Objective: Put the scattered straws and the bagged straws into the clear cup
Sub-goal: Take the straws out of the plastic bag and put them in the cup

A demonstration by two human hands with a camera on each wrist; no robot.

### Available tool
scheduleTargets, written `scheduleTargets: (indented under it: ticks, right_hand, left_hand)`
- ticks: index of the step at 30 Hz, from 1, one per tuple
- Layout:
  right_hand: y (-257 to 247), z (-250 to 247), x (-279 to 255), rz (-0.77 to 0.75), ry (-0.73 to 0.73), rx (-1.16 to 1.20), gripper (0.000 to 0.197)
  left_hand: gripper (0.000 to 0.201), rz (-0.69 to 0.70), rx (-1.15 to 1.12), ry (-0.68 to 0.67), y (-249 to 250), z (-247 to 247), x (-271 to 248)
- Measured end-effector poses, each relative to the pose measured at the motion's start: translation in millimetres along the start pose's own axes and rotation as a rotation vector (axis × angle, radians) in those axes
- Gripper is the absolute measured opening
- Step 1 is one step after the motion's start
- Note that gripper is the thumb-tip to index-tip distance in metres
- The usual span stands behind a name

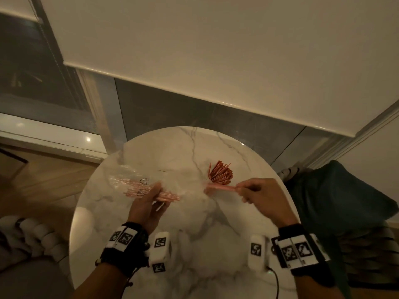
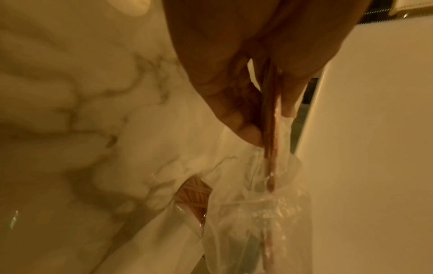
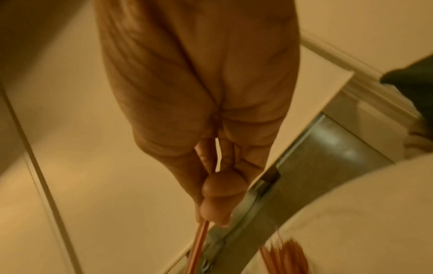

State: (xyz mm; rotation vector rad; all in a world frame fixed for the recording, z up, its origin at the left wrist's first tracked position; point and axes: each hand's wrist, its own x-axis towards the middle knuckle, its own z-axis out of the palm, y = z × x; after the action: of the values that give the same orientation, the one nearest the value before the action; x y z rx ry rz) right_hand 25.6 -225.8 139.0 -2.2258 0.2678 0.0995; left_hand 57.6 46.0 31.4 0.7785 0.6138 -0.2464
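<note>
Head view shows the right hand (image 1: 262, 196) with its grip closed on a few pink straws (image 1: 220, 187), thumb and fingertips pinching them near one end so the free ends point toward the clear cup (image 1: 212, 180), whose walls are nearly invisible against the marble counter (image 1: 194, 244). A fan of orange-red straws (image 1: 220, 174) already stands in that cup, leaning outward. The left hand (image 1: 146, 205) has its grip closed on the clear plastic bag (image 1: 129, 178), fingers pinching both the film and the bundle of bagged straws (image 1: 151, 192) that juts from its mouth toward the middle of the counter. To do this step well, the pinched straws should probably be tipped more upright over the cup's mouth and lowered into a gap among those already inside, released only once their tips are below the rim; pushing sideways against the fan could likely tip so light a cup. The left hand would do best to keep the bag's mouth pinched so nothing slides out. Much is hard to read: the cup's rim and base cannot be made out, both wrist views are blurred and amber-lit, the exact number of straws in either hand is unclear, and whether any loose straws lie elsewhere on the counter cannot be told.
</note>
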Motion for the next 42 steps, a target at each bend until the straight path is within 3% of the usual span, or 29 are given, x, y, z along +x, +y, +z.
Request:
scheduleTargets:
  ticks: [5,11,16,18,22,25,30,35,38,42]
  right_hand:
    - [4,-20,49,-0.056,0.185,-0.304,0.009]
    - [10,25,119,0.015,0.060,-0.589,0.014]
    - [-4,65,131,0.031,-0.121,-0.761,0.028]
    - [-7,68,129,0.027,-0.121,-0.765,0.026]
    - [-11,45,123,0.007,-0.061,-0.655,0.020]
    - [-20,27,93,-0.150,0.023,-0.504,0.009]
    - [-29,41,21,-0.127,-0.254,-0.063,0.004]
    - [-20,72,0,-0.216,-0.193,0.220,0.016]
    - [-12,79,-6,-0.140,-0.174,0.381,0.017]
    - [-3,81,-17,-0.148,-0.272,0.338,0.024]
  left_hand:
    - [0.006,0.031,-0.002,0.045,9,-6,14]
    - [0.012,0.084,0.018,0.004,12,-13,14]
    - [0.018,0.089,0.028,-0.012,12,-12,13]
    - [0.018,0.091,0.035,-0.015,13,-9,13]
    - [0.016,0.101,0.041,-0.033,17,-5,11]
    - [0.011,0.107,0.022,-0.025,21,-2,11]
    - [0.011,0.107,-0.019,-0.065,16,11,6]
    - [0.018,0.102,0.102,-0.168,0,25,-13]
    - [0.021,0.115,0.129,-0.203,-5,28,-21]
    - [0.032,0.131,0.156,-0.246,-9,31,-32]
